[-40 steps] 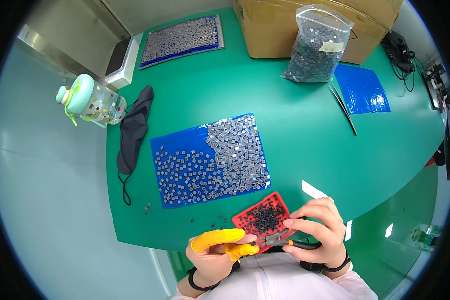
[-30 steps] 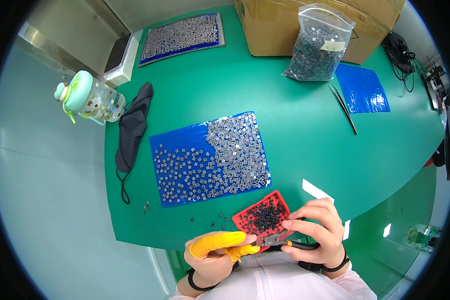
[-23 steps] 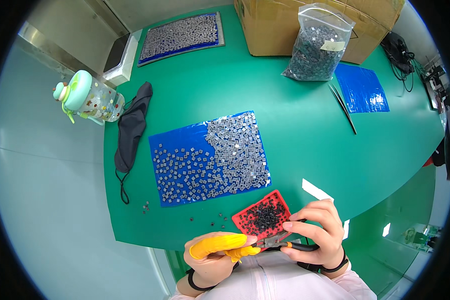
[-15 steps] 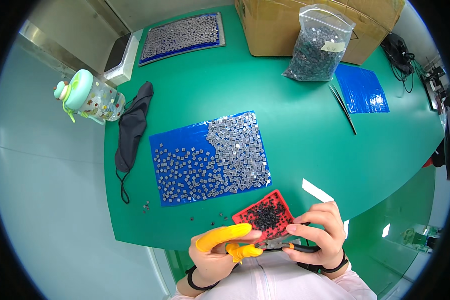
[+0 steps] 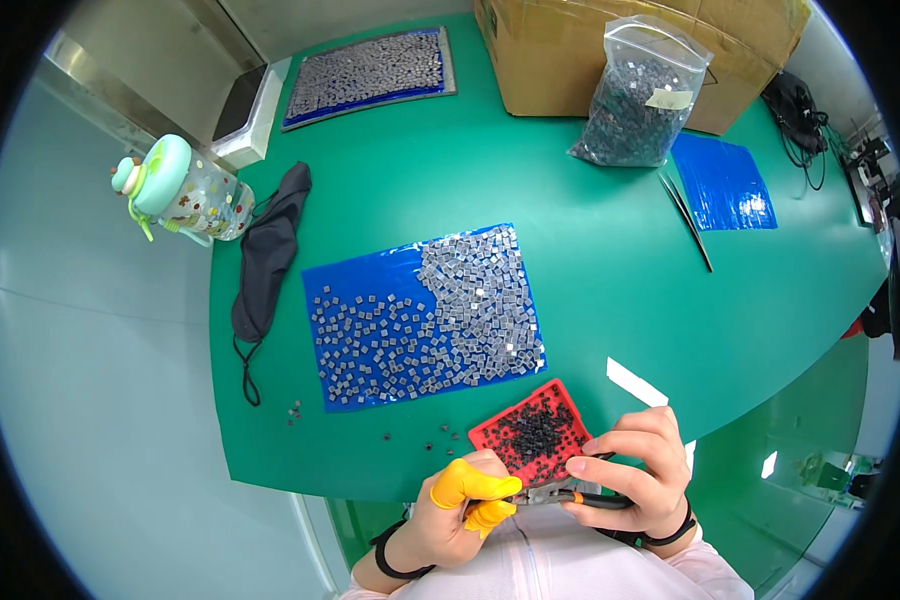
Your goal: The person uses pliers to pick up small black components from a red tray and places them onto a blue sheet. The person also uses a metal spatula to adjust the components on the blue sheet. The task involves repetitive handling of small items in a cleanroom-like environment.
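Note:
My right hand [image 5: 635,475] grips a pair of pliers [image 5: 600,498] with black and orange handles, their metal jaws pointing left. Yellow finger cots cover the thumb and forefinger of my left hand [image 5: 460,512], which pinch together at the jaw tips; whatever lies between them is too small to make out. Just beyond the pliers sits a red tray [image 5: 562,392] holding many small black pieces. Farther off lies a blue sheet [image 5: 370,278] covered with small grey square pieces, packed densely on its right side and loosely on its left.
Loose pieces [image 5: 294,412] lie near the table's front edge. A white strip [image 5: 637,382] is right of the tray. Around the green table [image 5: 590,270] are tweezers [image 5: 686,220], a bare blue sheet [image 5: 725,180], a filled bag [image 5: 635,110], a cardboard box [image 5: 540,60], a dark mask [image 5: 270,250] and a bottle [image 5: 205,200].
My left hand has shifted right and turned, its fingers now more tightly curled at the pliers' jaws. The right hand keeps its hold on the pliers almost in place.

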`<state>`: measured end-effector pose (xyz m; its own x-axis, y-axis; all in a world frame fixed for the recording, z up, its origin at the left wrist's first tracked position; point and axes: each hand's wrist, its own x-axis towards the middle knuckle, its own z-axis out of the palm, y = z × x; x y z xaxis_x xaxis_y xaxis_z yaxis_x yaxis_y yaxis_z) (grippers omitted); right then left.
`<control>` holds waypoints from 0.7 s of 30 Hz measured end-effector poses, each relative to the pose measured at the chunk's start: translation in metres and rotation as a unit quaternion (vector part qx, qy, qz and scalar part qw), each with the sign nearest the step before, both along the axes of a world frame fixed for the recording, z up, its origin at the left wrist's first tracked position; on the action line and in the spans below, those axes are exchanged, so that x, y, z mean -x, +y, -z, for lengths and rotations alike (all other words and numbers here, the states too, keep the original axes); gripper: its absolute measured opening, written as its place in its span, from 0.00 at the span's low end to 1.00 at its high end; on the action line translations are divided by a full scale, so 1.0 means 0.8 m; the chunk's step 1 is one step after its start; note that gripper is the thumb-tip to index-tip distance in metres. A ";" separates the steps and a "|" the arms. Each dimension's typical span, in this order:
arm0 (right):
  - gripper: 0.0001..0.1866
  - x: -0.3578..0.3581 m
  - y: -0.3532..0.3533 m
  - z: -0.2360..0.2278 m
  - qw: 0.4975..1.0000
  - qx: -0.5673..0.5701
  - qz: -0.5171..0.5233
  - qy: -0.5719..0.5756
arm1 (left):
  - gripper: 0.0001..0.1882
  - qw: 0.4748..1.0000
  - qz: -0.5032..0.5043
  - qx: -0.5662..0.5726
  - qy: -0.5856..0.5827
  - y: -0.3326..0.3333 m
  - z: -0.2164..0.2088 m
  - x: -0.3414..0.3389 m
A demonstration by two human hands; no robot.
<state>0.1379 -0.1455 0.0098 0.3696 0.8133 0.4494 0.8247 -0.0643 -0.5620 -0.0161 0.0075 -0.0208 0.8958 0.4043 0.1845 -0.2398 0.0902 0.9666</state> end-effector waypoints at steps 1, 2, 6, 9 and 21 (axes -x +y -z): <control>0.21 0.000 0.000 0.000 1.000 -0.001 -0.002 -0.003 | 0.11 1.000 0.011 0.002 0.002 0.001 0.000 0.000; 0.21 0.000 0.000 0.000 1.000 0.000 -0.003 -0.007 | 0.09 0.999 0.024 0.027 0.007 0.001 0.001 0.001; 0.20 -0.001 0.001 -0.002 1.000 -0.002 -0.011 -0.012 | 0.05 0.993 0.073 0.080 0.040 0.001 0.005 0.007; 0.21 0.000 0.000 -0.001 1.000 -0.002 -0.009 -0.004 | 0.07 0.988 0.098 0.102 0.065 0.007 0.002 0.009; 0.22 -0.003 0.001 -0.001 0.999 -0.020 0.017 0.047 | 0.12 0.992 -0.085 0.086 -0.035 -0.006 -0.003 -0.005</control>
